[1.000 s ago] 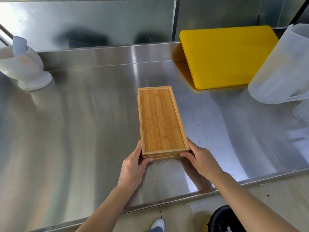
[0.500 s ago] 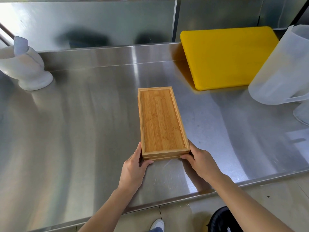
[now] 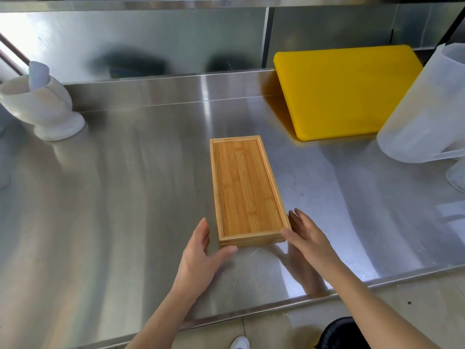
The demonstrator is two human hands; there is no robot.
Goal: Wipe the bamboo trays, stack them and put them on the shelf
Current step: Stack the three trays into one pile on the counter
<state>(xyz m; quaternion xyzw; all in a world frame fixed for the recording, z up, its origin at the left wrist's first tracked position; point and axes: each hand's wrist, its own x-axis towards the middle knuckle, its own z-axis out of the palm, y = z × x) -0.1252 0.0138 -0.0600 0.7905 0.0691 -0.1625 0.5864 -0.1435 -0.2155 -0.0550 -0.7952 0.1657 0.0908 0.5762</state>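
A stack of bamboo trays (image 3: 246, 187) lies on the steel table (image 3: 125, 197), its long side pointing away from me; layered edges show at the near end. My left hand (image 3: 201, 258) is at the near left corner, thumb on the front edge, fingers spread a little off the tray's left side. At the near right corner is my right hand (image 3: 309, 240), thumb tip against the corner and fingers stretched out beside the right side. Neither hand is closed around the stack.
A yellow cutting board (image 3: 347, 91) leans on the back wall at the right. Beside it stands a translucent plastic jug (image 3: 427, 109). A white mortar with pestle (image 3: 42, 107) sits at the far left. A black bin (image 3: 347, 333) is on the floor below the table edge.
Both hands have loosened from the near corners of the stack, and their fingers have spread apart. The stack has stayed where it was.
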